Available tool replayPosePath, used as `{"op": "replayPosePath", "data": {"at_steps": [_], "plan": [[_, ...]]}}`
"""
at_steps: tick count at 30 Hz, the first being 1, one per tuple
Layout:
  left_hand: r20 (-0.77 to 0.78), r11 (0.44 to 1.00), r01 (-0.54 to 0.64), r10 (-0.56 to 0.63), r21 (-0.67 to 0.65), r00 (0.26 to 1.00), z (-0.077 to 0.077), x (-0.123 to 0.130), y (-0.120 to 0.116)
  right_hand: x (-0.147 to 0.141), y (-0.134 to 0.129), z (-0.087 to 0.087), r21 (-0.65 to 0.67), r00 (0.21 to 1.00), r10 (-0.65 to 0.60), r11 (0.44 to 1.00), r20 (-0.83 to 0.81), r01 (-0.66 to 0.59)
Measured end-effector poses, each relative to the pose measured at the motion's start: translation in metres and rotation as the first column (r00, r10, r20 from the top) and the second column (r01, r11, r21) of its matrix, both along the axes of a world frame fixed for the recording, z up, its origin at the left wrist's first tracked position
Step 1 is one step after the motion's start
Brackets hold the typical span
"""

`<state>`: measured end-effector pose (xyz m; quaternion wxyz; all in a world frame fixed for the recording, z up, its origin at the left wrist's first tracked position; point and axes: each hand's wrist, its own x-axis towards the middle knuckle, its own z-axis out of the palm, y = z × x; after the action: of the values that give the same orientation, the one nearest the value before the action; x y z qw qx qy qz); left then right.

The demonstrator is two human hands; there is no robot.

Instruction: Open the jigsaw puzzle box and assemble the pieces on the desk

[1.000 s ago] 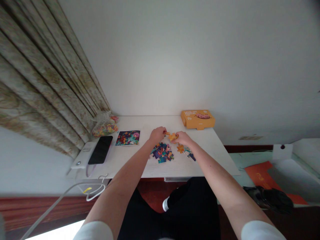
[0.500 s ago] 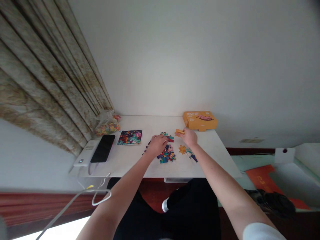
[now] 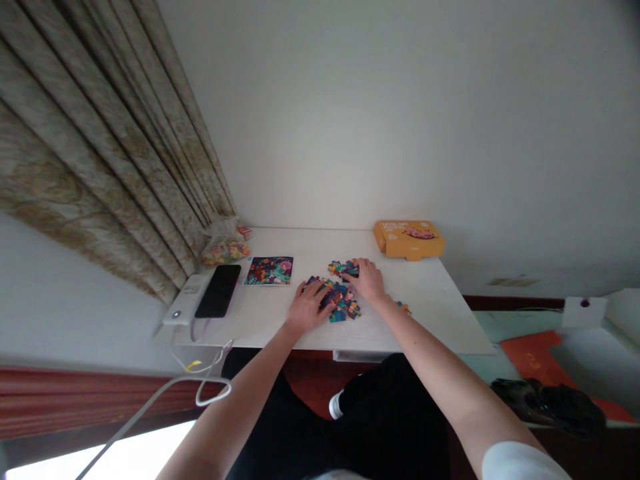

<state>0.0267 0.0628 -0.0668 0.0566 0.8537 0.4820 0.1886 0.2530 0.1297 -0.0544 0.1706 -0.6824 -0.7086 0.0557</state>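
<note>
My left hand (image 3: 307, 307) lies on the left side of a joined patch of colourful jigsaw puzzle (image 3: 345, 307), fingers spread over it. Just above that patch is a smaller group of jigsaw pieces (image 3: 338, 268). At its right end my right hand (image 3: 369, 280) has thumb and fingers closed about the pieces; the fingers partly cover them. A few loose jigsaw pieces (image 3: 404, 307) show beyond my right forearm, mostly hidden by it. Left of the puzzle lies a printed picture card (image 3: 270, 271) with a dark, bright-flowered design.
A yellow puzzle box (image 3: 413, 240) stands at the table's back right. On the left are a black phone (image 3: 218, 291), a white box-shaped device (image 3: 183, 301) and a clear bag of pieces (image 3: 225, 250). A white cable (image 3: 175, 380) hangs near my left arm.
My right hand has moved left and down from near the yellow box, bringing an orange piece to the small group. My left hand has shifted slightly down over the larger patch. The view has shifted slightly.
</note>
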Motion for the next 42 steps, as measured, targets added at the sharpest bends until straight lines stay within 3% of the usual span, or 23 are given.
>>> {"op": "replayPosePath", "data": {"at_steps": [4,7,10,13,16,19,24,28,31,35,42], "plan": [[-0.002,1.000,0.008,-0.008,-0.004,1.000,-0.001,0.002,0.001,0.013,-0.005,-0.007,0.098,0.971,0.123,0.990,-0.205,-0.105],[0.007,1.000,0.006,-0.006,-0.009,1.000,-0.003,0.000,0.002,0.042,-0.010,-0.008,0.165,0.959,0.094,0.985,-0.268,-0.051],[0.006,1.000,0.002,-0.002,0.001,1.000,-0.004,0.000,0.002,0.074,-0.025,-0.007,0.035,0.976,-0.011,0.999,-0.218,0.019],[0.006,1.000,0.001,-0.001,0.018,1.000,-0.005,0.001,0.003,0.089,-0.049,-0.002,-0.137,0.997,-0.052,0.990,-0.053,0.044],[0.004,1.000,0.001,-0.001,0.032,1.000,-0.004,0.001,0.003,0.079,-0.068,0.004,-0.219,0.993,-0.077,0.971,0.095,0.096],[0.000,0.999,0.003,-0.003,0.034,1.000,-0.005,0.001,0.002,0.059,-0.073,0.006,-0.239,0.985,-0.117,0.960,0.124,0.144],[0.004,1.000,0.002,-0.002,0.019,1.000,-0.006,0.000,0.002,0.044,-0.048,0.005,-0.333,0.973,-0.227,0.921,-0.034,0.203],[0.011,1.000,0.001,-0.001,0.011,1.000,-0.006,0.000,0.003,0.041,-0.023,0.004,-0.388,0.975,-0.192,0.911,-0.108,0.136],[0.014,1.000,0.006,-0.006,0.011,1.000,-0.007,0.000,0.003,0.040,-0.012,0.000,-0.343,0.959,-0.100,0.939,-0.263,0.004],[0.020,1.000,0.000,-0.001,0.014,1.000,-0.007,0.001,0.003,0.047,-0.010,-0.005,-0.172,0.880,0.059,0.973,-0.471,-0.157],[0.009,0.999,0.002,-0.003,0.035,1.000,-0.007,0.001,0.003,0.076,-0.050,-0.019,0.107,0.895,0.248,0.969,-0.370,-0.224]]}}
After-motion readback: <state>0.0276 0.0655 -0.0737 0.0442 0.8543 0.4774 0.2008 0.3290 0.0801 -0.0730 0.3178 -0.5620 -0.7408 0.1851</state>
